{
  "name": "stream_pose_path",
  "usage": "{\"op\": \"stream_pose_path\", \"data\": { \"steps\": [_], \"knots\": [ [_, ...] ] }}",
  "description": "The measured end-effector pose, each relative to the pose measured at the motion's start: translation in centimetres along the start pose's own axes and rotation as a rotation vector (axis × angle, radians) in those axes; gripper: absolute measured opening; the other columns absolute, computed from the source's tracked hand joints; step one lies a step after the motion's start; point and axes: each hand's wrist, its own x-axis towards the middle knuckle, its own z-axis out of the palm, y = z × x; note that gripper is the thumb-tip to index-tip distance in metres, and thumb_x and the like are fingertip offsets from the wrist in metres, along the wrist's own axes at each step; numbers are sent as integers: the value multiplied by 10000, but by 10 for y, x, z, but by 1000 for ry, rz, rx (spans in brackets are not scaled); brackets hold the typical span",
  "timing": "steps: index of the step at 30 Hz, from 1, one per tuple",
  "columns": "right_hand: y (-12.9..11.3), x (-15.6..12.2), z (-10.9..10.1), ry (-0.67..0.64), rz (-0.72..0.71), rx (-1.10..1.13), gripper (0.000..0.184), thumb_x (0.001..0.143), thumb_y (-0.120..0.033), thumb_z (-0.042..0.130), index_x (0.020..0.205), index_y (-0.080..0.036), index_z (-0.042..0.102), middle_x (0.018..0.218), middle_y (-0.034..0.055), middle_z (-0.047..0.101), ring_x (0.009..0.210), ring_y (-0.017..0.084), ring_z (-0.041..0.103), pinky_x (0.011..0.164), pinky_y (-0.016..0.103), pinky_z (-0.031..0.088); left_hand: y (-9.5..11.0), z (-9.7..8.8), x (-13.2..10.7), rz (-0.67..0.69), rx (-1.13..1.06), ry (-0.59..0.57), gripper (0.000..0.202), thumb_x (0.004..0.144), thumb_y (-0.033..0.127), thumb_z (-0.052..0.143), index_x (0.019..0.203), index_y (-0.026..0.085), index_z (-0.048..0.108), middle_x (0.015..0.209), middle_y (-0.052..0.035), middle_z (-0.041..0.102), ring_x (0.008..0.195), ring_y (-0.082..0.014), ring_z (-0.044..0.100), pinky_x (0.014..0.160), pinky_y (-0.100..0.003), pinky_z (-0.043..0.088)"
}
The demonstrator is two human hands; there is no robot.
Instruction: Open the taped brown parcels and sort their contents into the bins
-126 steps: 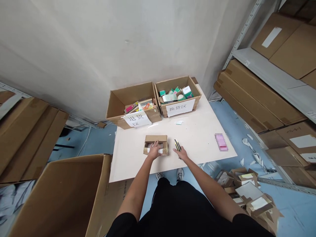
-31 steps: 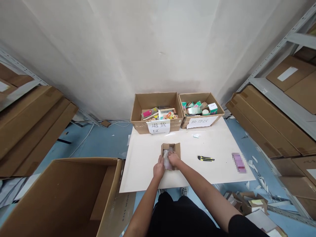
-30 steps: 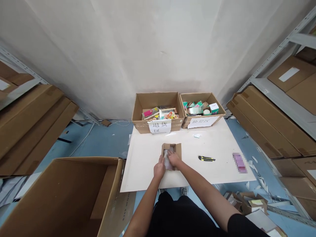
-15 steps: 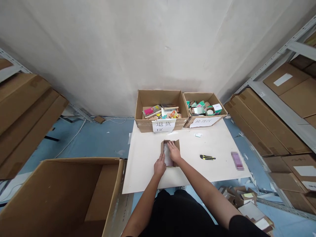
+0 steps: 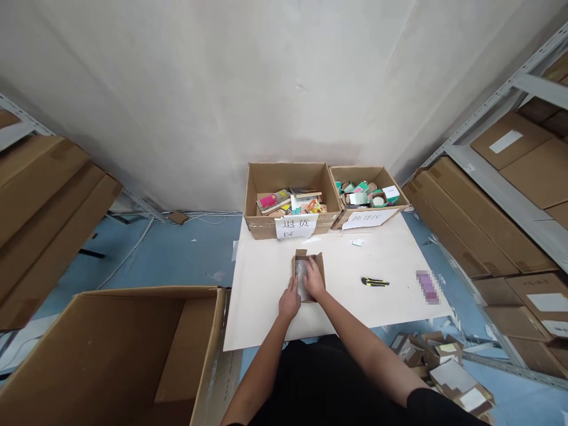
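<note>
A small open cardboard box [image 5: 306, 259] lies in the middle of the white board [image 5: 266, 296]. Inside it sits a pale bundle wrapped in clear plastic [image 5: 302, 273]. My right hand [image 5: 315, 283] is inside the box with its fingers curled on that bundle. My left hand [image 5: 290, 300] presses against the box's near left corner with its fingers curled on the edge. A yellow and black utility knife [image 5: 375, 282] lies on the board to the right of both hands.
Two labelled open cartons stand at the board's far edge: the left carton [image 5: 261, 222] holds colourful packets, the right carton [image 5: 394, 207] small boxes. A large empty carton [image 5: 110, 355] stands at near left. A pink item [image 5: 426, 286] lies far right. Torn cardboard [image 5: 444, 361] litters the floor.
Early on my right hand was by the knife and my left on the box. Since then the box has been opened and turned, and my right hand has gone inside onto the wrapped bundle.
</note>
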Motion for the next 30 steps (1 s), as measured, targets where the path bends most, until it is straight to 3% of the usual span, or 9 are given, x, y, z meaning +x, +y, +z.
{"op": "stream_pose_path", "data": {
  "steps": [4,8,11,15,21,26,30],
  "knots": [
    [1,-13,21,-262,107,-3,763,911,-195,633,1626,-208,368,1749,144,161,1556,299,331,1217,378,351,-7,9,0,12,-93,54,834,915,137,447,1686,301,177,1731,-91,278,1309,-289,613,1055,-419,510],
    [-5,4,34,-381,269,-108,884,931,-334,681,1681,-243,221,1765,147,49,1590,373,210,1204,437,341,-18,16,-4,3,-272,99,851,936,164,446,1695,272,78,1696,-96,348,1482,-251,455,1144,-385,450],
    [-6,14,45,-435,308,-180,996,925,-398,689,1698,-286,71,1768,113,-80,1614,364,110,1223,436,301,-21,21,-8,-44,-342,79,813,979,197,400,1694,251,17,1639,-115,422,1465,-228,470,1141,-370,448],
    [2,18,59,-473,335,-235,1189,863,-447,750,1683,-265,-91,1742,111,-210,1623,350,33,1239,405,274,-13,22,-8,-118,-282,4,805,997,212,380,1692,234,-26,1521,-151,530,1303,-239,605,1064,-362,481],
    [11,21,62,-411,340,-192,1208,831,-307,760,1683,-243,-93,1732,157,-213,1608,361,145,1196,406,352,1,16,-5,-218,-210,-71,793,1017,246,362,1686,203,-62,1537,-187,518,1213,-257,658,989,-361,499],
    [15,16,62,-436,274,-168,1196,850,-396,764,1685,-239,-78,1742,162,-171,1614,402,30,1248,481,253,8,13,-5,-211,-170,-69,802,1012,238,372,1686,186,-59,1530,-189,531,1220,-254,660,993,-345,494],
    [15,18,65,-483,279,-210,1264,817,-417,809,1678,-252,-102,1728,157,-220,1613,396,-46,1256,485,235,8,12,-5,-217,-151,-91,804,1006,230,369,1686,169,-55,1555,-212,503,1203,-272,672,985,-362,495]
  ]
}}
